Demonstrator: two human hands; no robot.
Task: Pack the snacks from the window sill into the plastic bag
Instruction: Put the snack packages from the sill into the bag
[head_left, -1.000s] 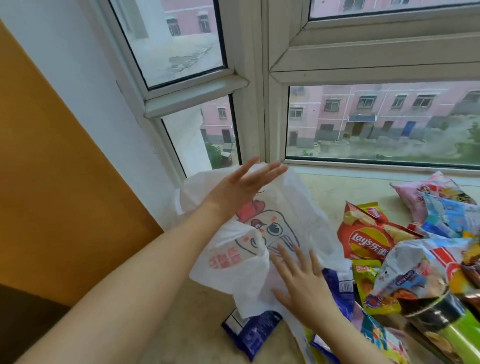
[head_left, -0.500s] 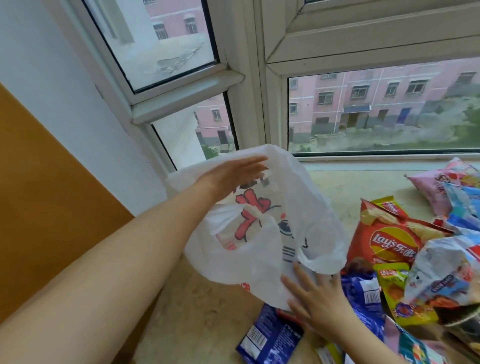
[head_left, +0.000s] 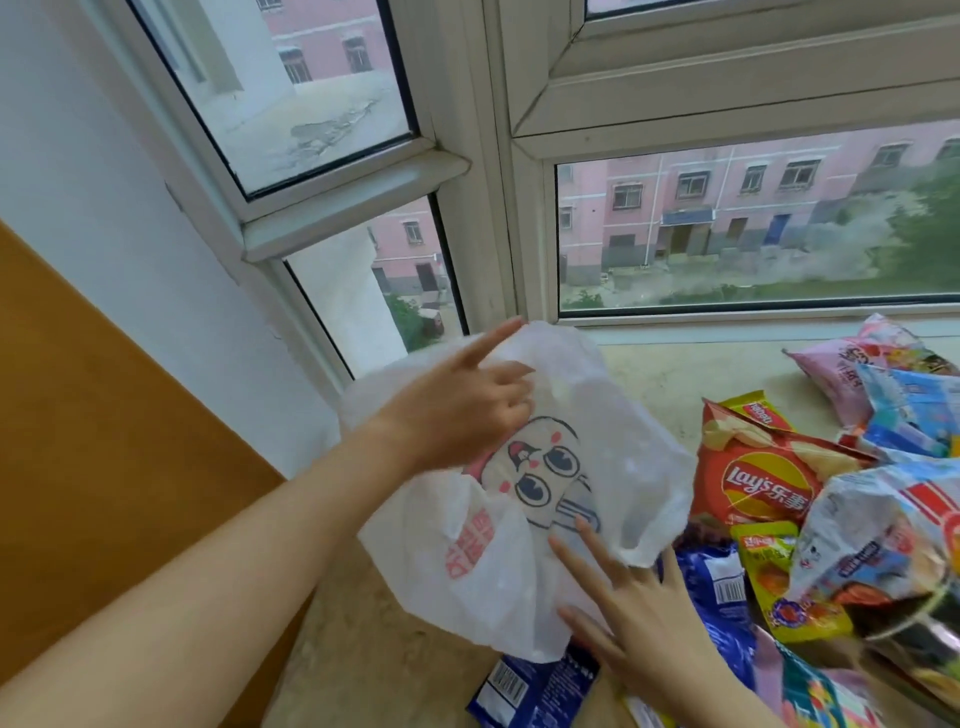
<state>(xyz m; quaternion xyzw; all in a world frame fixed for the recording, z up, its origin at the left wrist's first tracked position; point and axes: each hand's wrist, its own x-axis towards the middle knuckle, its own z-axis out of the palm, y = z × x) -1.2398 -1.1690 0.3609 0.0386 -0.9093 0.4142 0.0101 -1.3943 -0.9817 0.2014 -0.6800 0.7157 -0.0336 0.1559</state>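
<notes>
Blue packet half under plastic bag

I see white window frame meeting at corner, panes left and right of it. Through right pane: pink building with rows of windows, blue door, greenery at right edge. Through upper left pane: grey ground, cracked patch. White wall at left. Orange-brown panel below it, edge running diagonally.

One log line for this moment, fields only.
stage: opening bag | left hand: on white plastic bag | right hand: at bag bottom | snacks: unpacked on sill
</notes>
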